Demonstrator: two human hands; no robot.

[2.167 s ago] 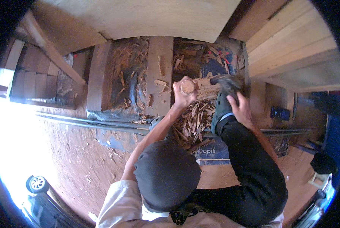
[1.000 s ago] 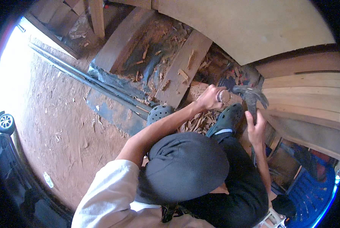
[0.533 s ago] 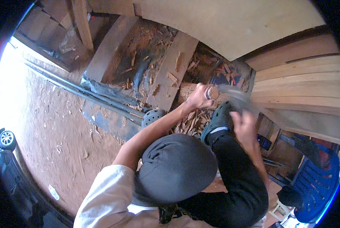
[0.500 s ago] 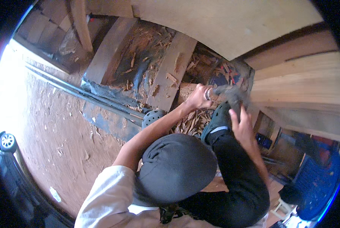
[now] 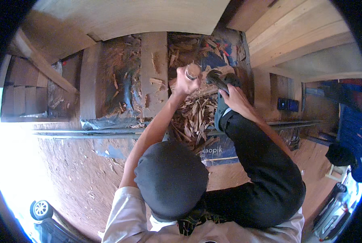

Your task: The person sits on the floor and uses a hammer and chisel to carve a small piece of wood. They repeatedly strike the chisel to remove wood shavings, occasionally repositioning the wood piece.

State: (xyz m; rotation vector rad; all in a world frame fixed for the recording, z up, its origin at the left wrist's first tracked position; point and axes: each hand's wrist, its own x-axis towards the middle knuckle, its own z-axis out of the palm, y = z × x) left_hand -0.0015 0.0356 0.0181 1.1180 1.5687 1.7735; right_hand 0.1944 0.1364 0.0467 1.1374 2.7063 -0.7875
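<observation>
My left hand (image 5: 184, 83) is closed round an upright tool handle, probably a chisel's (image 5: 193, 70), with a wooden top and metal ring; its lower end is hidden. Just right of it, my right hand (image 5: 237, 99) grips a dark hammer (image 5: 218, 81), its head close beside the handle's top. Beneath both lies a rough, chipped piece of wood (image 5: 205, 91). My foot in a green clog (image 5: 220, 114) is beside that wood, under the right arm. A heap of split wood chips (image 5: 194, 119) lies between my arms.
A plank (image 5: 154, 101) lies left amid debris. Large boards (image 5: 132, 16) border the top, stacked timber (image 5: 294, 28) the upper right. Pipes (image 5: 75, 133) cross the dirt ground (image 5: 71, 170). A blue plastic chair (image 5: 349, 125) is far right, a car wheel (image 5: 41, 209) lower left.
My view has rotated back nearly square to the planks. The hammer, blurred and swinging half a second ago, is now angled left toward the handle's top. My left hand keeps its grip.
</observation>
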